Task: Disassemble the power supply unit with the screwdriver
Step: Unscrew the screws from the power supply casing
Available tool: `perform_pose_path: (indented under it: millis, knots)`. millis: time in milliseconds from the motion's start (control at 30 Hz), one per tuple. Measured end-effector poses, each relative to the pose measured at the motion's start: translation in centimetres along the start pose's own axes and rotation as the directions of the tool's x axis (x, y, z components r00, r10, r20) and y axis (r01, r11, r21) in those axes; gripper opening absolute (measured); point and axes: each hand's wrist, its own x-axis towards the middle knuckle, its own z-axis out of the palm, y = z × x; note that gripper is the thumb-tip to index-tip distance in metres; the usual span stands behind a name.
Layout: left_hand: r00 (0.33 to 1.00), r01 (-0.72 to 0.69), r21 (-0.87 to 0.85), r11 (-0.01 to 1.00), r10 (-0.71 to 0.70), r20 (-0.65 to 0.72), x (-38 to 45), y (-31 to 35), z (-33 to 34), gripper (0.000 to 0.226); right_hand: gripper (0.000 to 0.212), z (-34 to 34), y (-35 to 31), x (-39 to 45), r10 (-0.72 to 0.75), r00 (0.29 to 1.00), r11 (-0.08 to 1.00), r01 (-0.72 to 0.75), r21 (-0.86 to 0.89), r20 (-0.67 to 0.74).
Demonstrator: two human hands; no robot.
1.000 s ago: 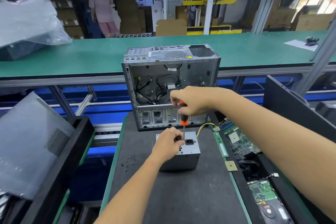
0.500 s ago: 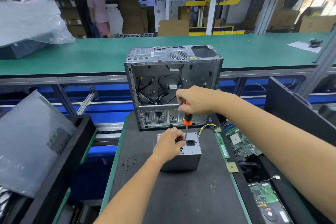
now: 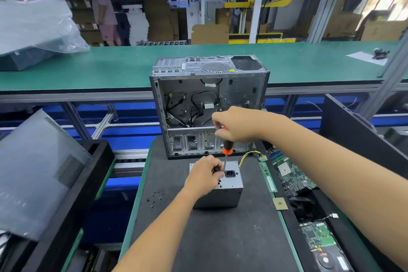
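Right hand (image 3: 239, 125): grips screwdriver (image 3: 227, 148) upright over power supply unit (image 3: 229, 185)
Left hand (image 3: 204, 175): curled, pinching at the unit's top by the shaft

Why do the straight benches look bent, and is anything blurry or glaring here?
Head view: wide-angle lens bows the green conveyor; plastic bag and bright window at top right glare; the background is soft, while the power supply unit and screwdriver are sharp.
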Motion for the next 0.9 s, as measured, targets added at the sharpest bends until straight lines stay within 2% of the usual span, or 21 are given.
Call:
perform_pose_path:
  millis: [33, 100, 167, 267, 333, 400, 467, 567, 667, 700, 767, 833, 900]
  knots:
    - [1.0, -0.002, 0.003, 1.0, 0.002, 0.001, 0.0, 0.0, 0.0, 0.029, 0.012, -0.2, 0.0, -0.1, -0.055, 0.998, 0.997, 0.054, 0.055, 0.008]
    - [1.0, -0.005, 0.007, 1.0, 0.005, -0.002, 0.0, 0.0, -0.1, 0.027, 0.021, -0.7, -0.1, -0.5, -0.139, 0.989, 0.972, 0.128, 0.196, 0.043]
    - [1.0, -0.008, 0.007, 1.0, 0.008, -0.004, 0.0, 0.0, -0.1, 0.028, 0.028, -0.8, -0.1, -0.7, -0.156, 0.986, 0.946, 0.13, 0.296, 0.065]
    - [1.0, -0.003, 0.007, 1.0, 0.003, -0.003, -0.1, 0.1, -0.1, 0.032, 0.008, -0.2, 0.0, -0.5, -0.086, 0.996, 0.969, 0.081, 0.234, 0.013]
    - [1.0, 0.003, -0.003, 1.0, -0.003, -0.006, -0.1, 0.2, -0.1, 0.032, 0.033, 0.0, 0.1, -0.3, -0.012, 1.0, 0.999, 0.013, 0.05, -0.023]
    - [1.0, 0.006, -0.009, 1.0, -0.006, -0.006, -0.1, 0.2, -0.1, 0.03, 0.042, 0.1, 0.3, 0.0, 0.028, 0.999, 0.997, -0.031, -0.077, -0.038]
    - [1.0, 0.006, -0.004, 1.0, -0.006, -0.002, -0.1, 0.3, -0.1, 0.026, 0.034, 0.2, 0.5, 0.1, 0.028, 0.999, 0.999, -0.028, -0.036, -0.019]
    - [1.0, 0.002, -0.002, 1.0, -0.002, -0.003, -0.1, 0.2, -0.2, 0.024, 0.011, -0.2, 0.7, -0.2, -0.068, 0.998, 0.992, 0.067, 0.108, 0.009]
    - [1.0, 0.0, 0.0, 1.0, 0.0, -0.001, 0.0, 0.2, -0.2, 0.022, 0.023, -0.5, 0.8, -0.5, -0.145, 0.989, 0.96, 0.133, 0.247, 0.028]
    - [1.0, 0.001, -0.003, 1.0, -0.001, 0.0, -0.1, 0.2, -0.2, 0.022, 0.021, -0.4, 0.8, -0.5, -0.151, 0.988, 0.956, 0.14, 0.258, 0.022]
    - [1.0, 0.0, -0.008, 1.0, 0.0, -0.001, -0.1, 0.2, -0.2, 0.022, 0.019, 0.0, 0.8, -0.4, -0.109, 0.994, 0.979, 0.104, 0.177, 0.017]
    - [1.0, 0.0, -0.013, 1.0, 0.0, -0.004, -0.1, 0.3, -0.3, 0.023, 0.038, 0.1, 0.9, -0.3, 0.016, 1.0, 1.0, -0.016, 0.017, 0.027]
    - [1.0, 0.002, -0.012, 1.0, -0.002, -0.002, -0.2, 0.2, -0.2, 0.023, 0.04, 0.0, 1.2, 0.0, 0.105, 0.994, 0.99, -0.104, -0.091, 0.006]
